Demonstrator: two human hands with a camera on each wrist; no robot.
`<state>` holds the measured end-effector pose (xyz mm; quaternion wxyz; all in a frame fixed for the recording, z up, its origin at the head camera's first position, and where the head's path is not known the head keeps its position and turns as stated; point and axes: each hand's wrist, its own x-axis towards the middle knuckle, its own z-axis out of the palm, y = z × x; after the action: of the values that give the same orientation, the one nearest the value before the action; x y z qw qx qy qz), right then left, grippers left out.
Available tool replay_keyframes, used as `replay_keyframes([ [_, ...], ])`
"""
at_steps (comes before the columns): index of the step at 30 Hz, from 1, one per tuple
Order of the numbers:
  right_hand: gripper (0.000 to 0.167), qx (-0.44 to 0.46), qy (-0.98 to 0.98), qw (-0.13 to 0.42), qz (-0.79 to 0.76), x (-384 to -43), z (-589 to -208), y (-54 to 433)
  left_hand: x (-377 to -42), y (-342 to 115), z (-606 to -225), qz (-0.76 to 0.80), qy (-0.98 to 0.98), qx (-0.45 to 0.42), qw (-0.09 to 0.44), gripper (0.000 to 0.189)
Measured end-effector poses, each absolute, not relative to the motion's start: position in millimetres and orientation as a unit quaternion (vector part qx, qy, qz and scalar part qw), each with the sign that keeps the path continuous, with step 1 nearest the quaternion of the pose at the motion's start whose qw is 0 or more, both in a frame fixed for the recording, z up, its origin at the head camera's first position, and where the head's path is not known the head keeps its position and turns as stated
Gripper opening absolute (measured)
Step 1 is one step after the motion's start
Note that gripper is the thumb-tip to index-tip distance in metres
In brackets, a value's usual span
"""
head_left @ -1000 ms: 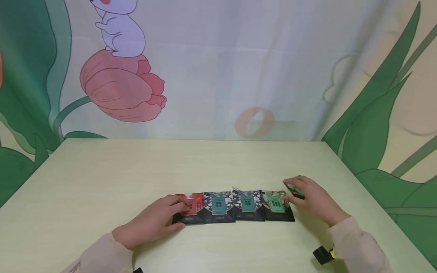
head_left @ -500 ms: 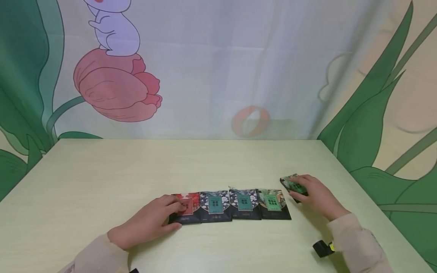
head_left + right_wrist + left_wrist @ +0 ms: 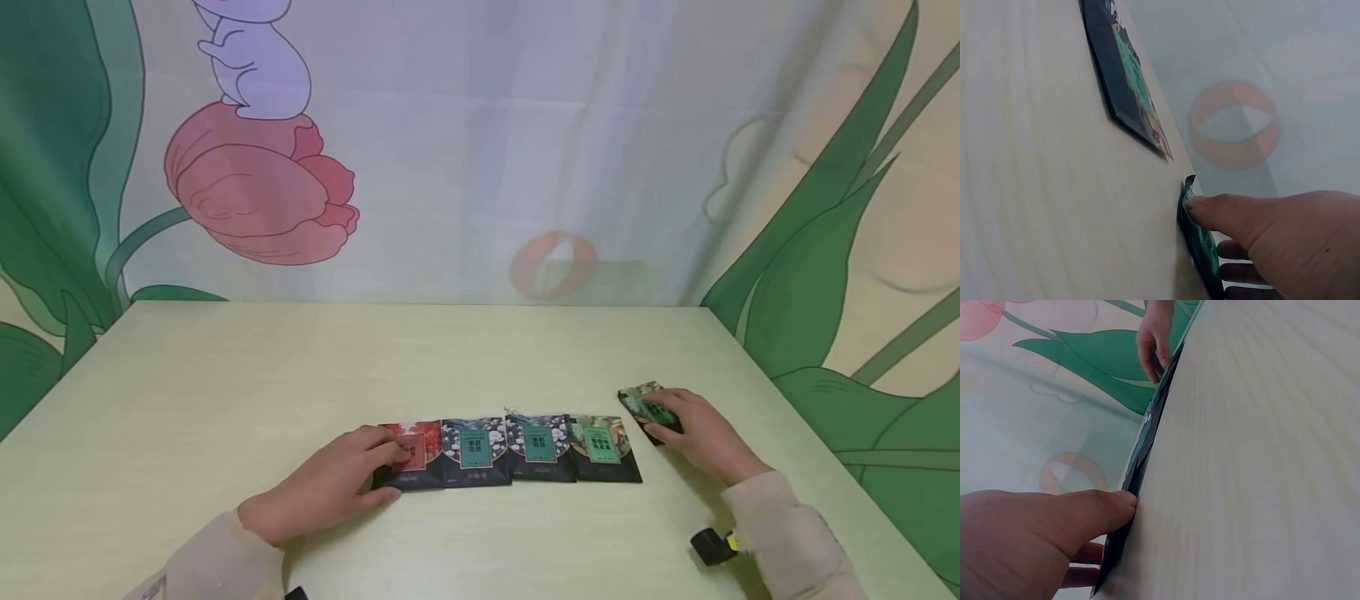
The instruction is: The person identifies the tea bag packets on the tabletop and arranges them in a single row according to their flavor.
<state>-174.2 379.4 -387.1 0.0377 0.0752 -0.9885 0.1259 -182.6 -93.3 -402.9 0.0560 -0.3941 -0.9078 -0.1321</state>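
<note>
A row of flat printed sachets lies on the table in the head view. At its left end is a red sachet (image 3: 422, 456), partly covered by my left hand (image 3: 333, 479), which grips it with fingers over the top and thumb by the near edge. Two blue floral sachets, the left one (image 3: 476, 450) and the right one (image 3: 540, 447), follow, then a green sachet (image 3: 602, 447). Beyond the right end, a second green sachet (image 3: 639, 401) lies slanted. My right hand (image 3: 701, 433) holds its right side between thumb (image 3: 1210, 209) and fingers.
The pale wooden table (image 3: 315, 358) runs back to a printed curtain (image 3: 420, 183). A black wrist device (image 3: 711, 547) with a yellow part is at the right cuff.
My right hand has drawn away from the row's right end, and more of the slanted green sachet shows. The left hand stays on the red sachet. The head view has shifted slightly.
</note>
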Motion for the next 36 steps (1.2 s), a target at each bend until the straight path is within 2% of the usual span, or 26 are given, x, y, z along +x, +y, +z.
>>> replay_keyframes([
  [36, 0.052, 0.055, -0.992, 0.019, 0.108, -173.6, -387.3, 375.1, -181.7, -92.6, -401.1, -0.135, -0.907, -0.396, 0.050, 0.031],
])
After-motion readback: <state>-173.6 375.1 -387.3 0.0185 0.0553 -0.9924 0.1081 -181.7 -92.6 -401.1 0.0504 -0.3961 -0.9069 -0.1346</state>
